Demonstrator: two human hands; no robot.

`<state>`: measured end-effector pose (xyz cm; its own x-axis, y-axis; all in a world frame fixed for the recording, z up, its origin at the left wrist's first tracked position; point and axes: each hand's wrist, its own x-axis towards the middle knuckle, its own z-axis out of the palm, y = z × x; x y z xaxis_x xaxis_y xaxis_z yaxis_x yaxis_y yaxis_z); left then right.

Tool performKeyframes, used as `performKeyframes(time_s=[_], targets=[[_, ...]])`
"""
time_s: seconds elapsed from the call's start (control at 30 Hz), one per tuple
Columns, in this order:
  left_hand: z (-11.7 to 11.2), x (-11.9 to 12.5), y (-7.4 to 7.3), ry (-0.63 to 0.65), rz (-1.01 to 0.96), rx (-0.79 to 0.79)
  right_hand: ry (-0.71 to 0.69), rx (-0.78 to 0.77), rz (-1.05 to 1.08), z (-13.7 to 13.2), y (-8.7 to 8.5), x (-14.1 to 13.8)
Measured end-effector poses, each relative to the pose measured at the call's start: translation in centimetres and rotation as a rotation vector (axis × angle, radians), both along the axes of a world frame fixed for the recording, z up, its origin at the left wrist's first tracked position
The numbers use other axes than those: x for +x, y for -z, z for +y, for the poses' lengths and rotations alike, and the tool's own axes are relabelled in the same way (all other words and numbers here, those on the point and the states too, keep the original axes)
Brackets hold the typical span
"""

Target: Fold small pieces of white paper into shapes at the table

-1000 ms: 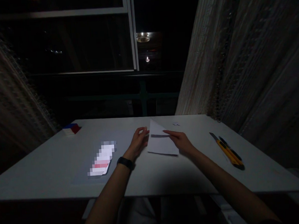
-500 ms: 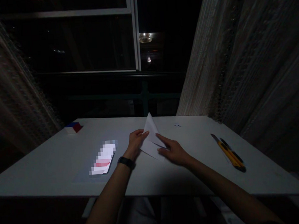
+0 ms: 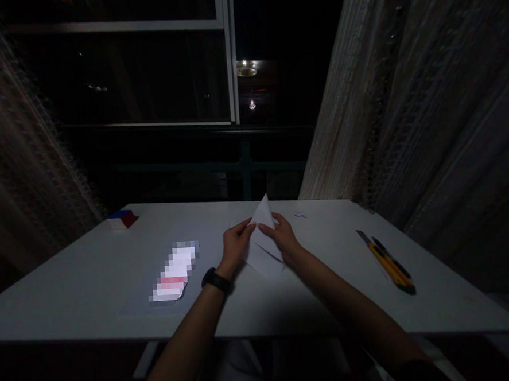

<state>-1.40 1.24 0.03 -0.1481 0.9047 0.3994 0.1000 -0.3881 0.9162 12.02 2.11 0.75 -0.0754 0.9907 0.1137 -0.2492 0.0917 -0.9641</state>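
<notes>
A folded white sheet of paper [image 3: 265,260] with a pointed top is held up between my two hands over the middle of the table. My left hand [image 3: 237,241], with a dark band on its wrist, pinches the paper's left edge between thumb and fingers. On the opposite side my right hand [image 3: 283,233] grips the right edge, its thumb on the near face and its fingers behind. Both thumb tips lie close together below the paper's point. A slit or fold line crosses the lower part of the paper.
A lit phone [image 3: 175,273] lies left on the white table [image 3: 91,281]. A multicoloured puzzle cube [image 3: 122,220] sits at the far left. Small paper scraps [image 3: 300,215] lie behind my right hand. A yellow utility knife [image 3: 391,268] and a dark pen [image 3: 392,257] lie at the right.
My right hand has moved up along the paper and now grips its upper right edge. The thumbs have come closer together, and the paper's point has shifted slightly right.
</notes>
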Motion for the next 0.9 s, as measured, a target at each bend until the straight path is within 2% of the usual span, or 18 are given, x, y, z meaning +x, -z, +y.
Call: performKeyframes(time_s=[0.2,0.33,0.43,0.5,0.57,0.7,0.8,0.9], targets=[[-0.6,0.0,-0.4,-0.109,0.192,0.091,0.050,0.087,-0.050,-0.3,0.5,0.9],[-0.4,-0.7,-0.6,-0.252,0.309,0.155,0.130,0.142,-0.124,0.1,0.8,1.8],[0.1,-1.4,-0.6,-0.378,0.356,0.140,0.204,0.218,-0.247,0.6,1.0,2.1],[0.3,-1.6,-0.4,-0.408,0.439,0.122,0.246,0.292,-0.372,0.8,1.1,2.3],[0.3,-1.2,-0.3,-0.385,0.510,0.167,0.263,0.354,-0.478,0.7,1.0,2.3],[-0.5,0.5,0.2,-0.238,0.572,0.304,0.265,0.386,-0.556,0.0,0.8,2.1],[-1.1,1.7,0.5,-0.162,0.582,0.304,0.289,0.369,-0.552,-0.4,0.8,1.7],[-1.4,2.1,0.5,-0.172,0.555,0.265,0.321,0.323,-0.546,-0.7,1.2,1.2]])
